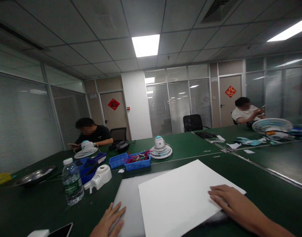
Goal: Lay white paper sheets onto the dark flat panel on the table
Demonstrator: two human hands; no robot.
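A large white sheet (180, 194) lies on the green table (264, 191) in front of me, on top of a second pale grey sheet (128, 200) that sticks out to its left. My right hand (230, 199) rests flat on the white sheet's right edge, fingers spread. My left hand (110, 220) lies flat on the lower left corner of the grey sheet, fingers apart. Neither hand holds anything.
A water bottle (72, 181) and a white fan part (99, 177) stand at left, with blue trays (137, 161) and small fans (161, 148) behind. A phone (60, 230) lies at the near edge. One person (93, 131) sits at far left, another person (247, 112) at far right.
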